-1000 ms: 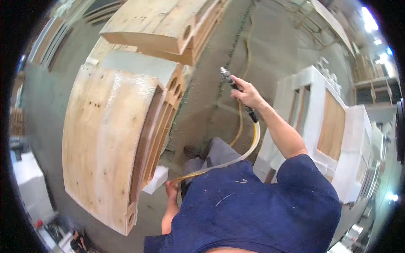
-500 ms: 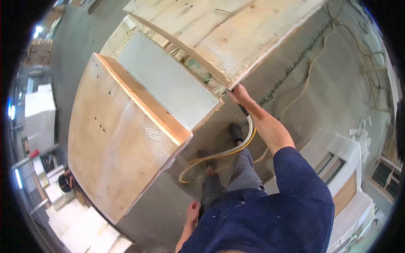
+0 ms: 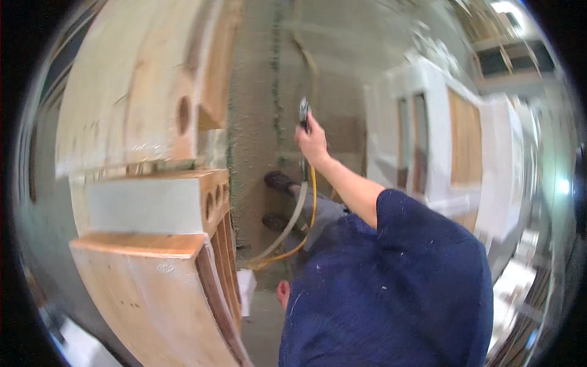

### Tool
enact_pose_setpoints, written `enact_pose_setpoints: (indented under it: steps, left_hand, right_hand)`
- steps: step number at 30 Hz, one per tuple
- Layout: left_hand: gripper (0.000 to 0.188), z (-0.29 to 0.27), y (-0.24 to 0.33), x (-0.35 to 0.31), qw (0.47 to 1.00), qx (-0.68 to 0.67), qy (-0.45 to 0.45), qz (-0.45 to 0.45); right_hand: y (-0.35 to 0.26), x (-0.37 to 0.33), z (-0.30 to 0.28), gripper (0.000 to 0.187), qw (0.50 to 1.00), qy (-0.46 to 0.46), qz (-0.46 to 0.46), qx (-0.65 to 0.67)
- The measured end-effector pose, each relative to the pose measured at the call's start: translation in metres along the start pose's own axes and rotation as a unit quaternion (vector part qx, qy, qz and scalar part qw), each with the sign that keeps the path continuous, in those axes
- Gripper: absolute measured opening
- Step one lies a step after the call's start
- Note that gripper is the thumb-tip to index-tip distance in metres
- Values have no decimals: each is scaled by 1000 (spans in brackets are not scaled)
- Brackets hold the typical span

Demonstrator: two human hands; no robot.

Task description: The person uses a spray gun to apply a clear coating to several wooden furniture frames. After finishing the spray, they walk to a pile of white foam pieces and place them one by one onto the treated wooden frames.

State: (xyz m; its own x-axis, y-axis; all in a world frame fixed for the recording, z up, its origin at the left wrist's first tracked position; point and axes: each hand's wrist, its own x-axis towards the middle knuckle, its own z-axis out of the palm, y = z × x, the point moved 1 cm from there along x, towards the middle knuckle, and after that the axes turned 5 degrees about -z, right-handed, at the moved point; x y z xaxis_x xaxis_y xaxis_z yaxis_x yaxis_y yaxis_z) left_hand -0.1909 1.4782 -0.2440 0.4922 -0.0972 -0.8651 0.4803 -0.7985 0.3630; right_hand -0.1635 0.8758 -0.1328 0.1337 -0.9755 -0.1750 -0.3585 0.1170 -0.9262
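My right hand (image 3: pixel 312 142) is closed around a small spray gun (image 3: pixel 304 109) with a metallic head, held out over the floor. A whitish hose (image 3: pixel 292 221) and a yellow hose (image 3: pixel 314 199) run down from it, past my shoes. Only a small part of my left hand (image 3: pixel 283 292) shows beside my body; its fingers are too hidden to read. On the left stands a large wooden frame: a curved lower panel (image 3: pixel 140 293), a pale grey board (image 3: pixel 147 205) set in the middle and an upper panel (image 3: pixel 122 92) with a round hole. Neither hand touches it.
Behind me to the right stands a white-covered piece (image 3: pixel 428 128) with dark slots and a tan wooden panel (image 3: pixel 465 137). A cord (image 3: pixel 309 58) trails along the concrete floor (image 3: pixel 342 92). My dark shoes (image 3: pixel 280 182) are close to the wooden frame.
My view and body have turned right, so the wooden frame now lies at the left. My right hand has come away from the frame's corner, and the spray gun in it now shows clearly.
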Motion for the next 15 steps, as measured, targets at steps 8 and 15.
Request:
enact_pose_setpoints:
  steps: [8,15]
  left_hand:
    - [26,-69,6,78,988,12,-147,50]
    - [22,-25,92,5,993,20,-99,56]
  right_hand:
    - [-20,-36,-239,62,914,400,-59,22]
    - [70,-18,-440,41,799,521,-146,-262]
